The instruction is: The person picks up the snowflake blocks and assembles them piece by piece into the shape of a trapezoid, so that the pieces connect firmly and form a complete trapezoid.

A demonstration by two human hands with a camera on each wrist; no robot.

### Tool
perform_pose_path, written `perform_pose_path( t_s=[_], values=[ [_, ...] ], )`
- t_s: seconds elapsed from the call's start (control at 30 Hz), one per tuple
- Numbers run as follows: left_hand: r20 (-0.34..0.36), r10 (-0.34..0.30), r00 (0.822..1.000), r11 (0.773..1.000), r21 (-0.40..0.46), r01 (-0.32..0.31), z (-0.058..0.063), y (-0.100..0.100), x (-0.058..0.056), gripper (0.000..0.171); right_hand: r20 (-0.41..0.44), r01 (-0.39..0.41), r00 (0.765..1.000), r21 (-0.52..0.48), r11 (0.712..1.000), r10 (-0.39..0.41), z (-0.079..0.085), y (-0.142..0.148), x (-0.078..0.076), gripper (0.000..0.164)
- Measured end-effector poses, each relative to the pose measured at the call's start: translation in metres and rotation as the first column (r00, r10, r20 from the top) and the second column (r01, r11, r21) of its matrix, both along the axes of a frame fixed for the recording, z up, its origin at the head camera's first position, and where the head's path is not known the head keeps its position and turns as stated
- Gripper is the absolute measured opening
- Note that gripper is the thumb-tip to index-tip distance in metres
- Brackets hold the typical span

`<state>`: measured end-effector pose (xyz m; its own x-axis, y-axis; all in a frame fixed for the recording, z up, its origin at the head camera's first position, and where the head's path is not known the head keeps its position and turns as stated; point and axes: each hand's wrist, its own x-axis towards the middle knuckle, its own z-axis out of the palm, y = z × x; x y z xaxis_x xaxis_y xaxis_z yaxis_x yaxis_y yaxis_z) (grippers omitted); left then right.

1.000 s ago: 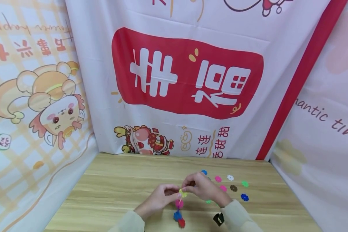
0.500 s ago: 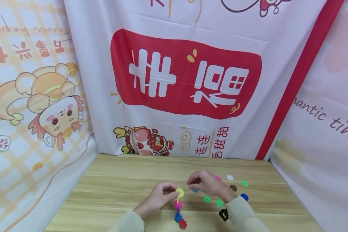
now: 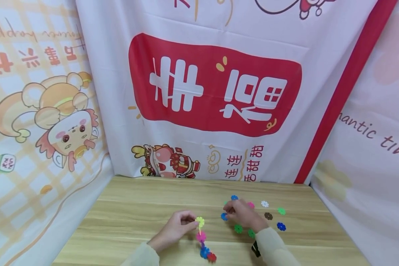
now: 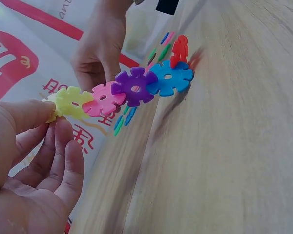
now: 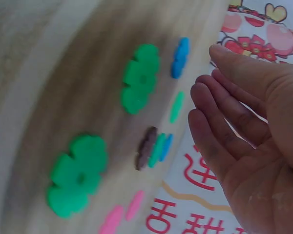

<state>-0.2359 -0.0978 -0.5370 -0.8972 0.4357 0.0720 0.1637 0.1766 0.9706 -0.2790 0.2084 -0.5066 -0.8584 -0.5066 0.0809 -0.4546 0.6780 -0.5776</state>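
My left hand [image 3: 179, 224] pinches the yellow end of a chain of interlocking flower-shaped plastic discs between thumb and fingertips. From the yellow disc [image 4: 68, 102] the chain runs through a pink disc [image 4: 105, 98], a purple disc [image 4: 136, 87] and a blue disc [image 4: 168, 78] to a red disc [image 4: 180, 51] by the tabletop. My right hand [image 3: 244, 214] holds nothing; its fingers are loosely bent in the right wrist view. In the head view its fingertips are right beside a loose blue disc [image 3: 224, 216].
Several loose discs lie around the right hand, among them a green disc [image 3: 238, 229], a brown disc [image 3: 268, 216], a white disc [image 3: 264, 203] and a dark blue disc [image 3: 281, 226]. A printed cloth [image 3: 186, 159] hangs behind the wooden table [image 3: 146, 199].
My right hand has left the yellow end of the chain and moved right, then down to the loose blue disc. My left hand has drifted slightly left with the chain.
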Motion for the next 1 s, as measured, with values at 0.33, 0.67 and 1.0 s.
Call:
perform_pose_path(
  t_s=[0.33,0.67,1.0],
  values=[
    [0.023,0.015,1.0,1.0,-0.008,-0.015,-0.004,-0.005,0.002,0.018,0.06,0.012,0.998,-0.025,1.0,-0.01,-0.02,-0.005,-0.011,0.018],
    [0.032,0.01,0.999,1.0,-0.003,-0.009,0.002,-0.005,0.002,0.021,0.127,0.033,0.991,-0.019,0.999,-0.03,-0.011,-0.002,-0.016,0.008],
    [0.041,0.029,0.999,0.999,0.011,-0.03,0.005,-0.002,0.002,0.022,0.115,-0.019,0.993,-0.062,0.998,0.026,0.013,0.009,-0.006,0.008]
  ],
)
